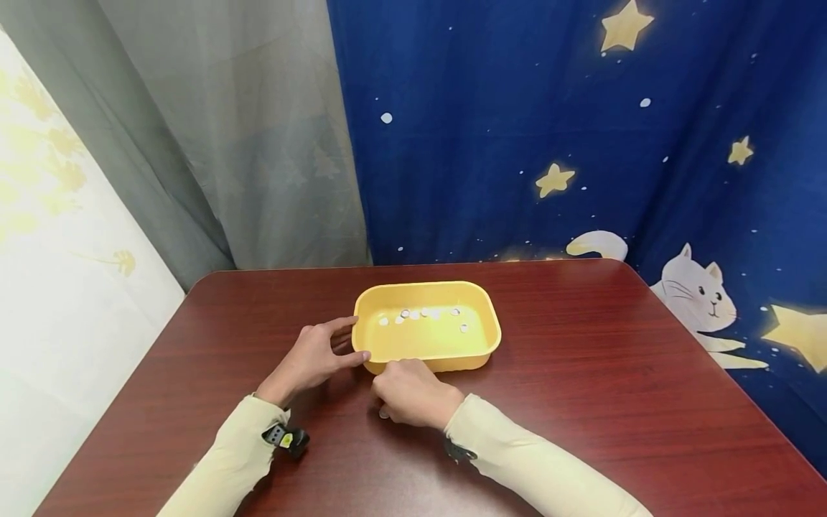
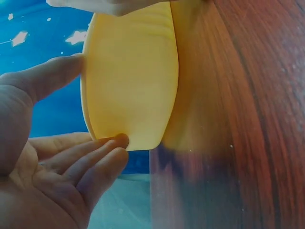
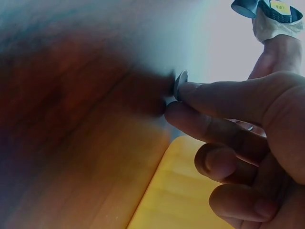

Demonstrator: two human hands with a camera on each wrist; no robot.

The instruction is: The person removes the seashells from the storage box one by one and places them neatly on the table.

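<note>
A yellow plastic bin (image 1: 426,357) stands on the table, with several coins (image 1: 424,312) scattered over its floor. My left hand (image 1: 314,357) holds the bin's left end, its thumb on the front rim and its fingers against the end wall. Just in front of the bin is my right hand (image 1: 413,393), fingers curled. In the right wrist view, its thumb and index finger pinch a small metal coin (image 3: 180,85) close to the table surface. The coin's edge also peeks out below the right hand in the head view.
The dark red wooden table (image 1: 581,402) has rounded far corners. Behind it hang a grey curtain (image 1: 258,143) and a blue curtain (image 1: 478,158) with stars and a white cat. A pale curtain (image 1: 58,251) hangs at the left.
</note>
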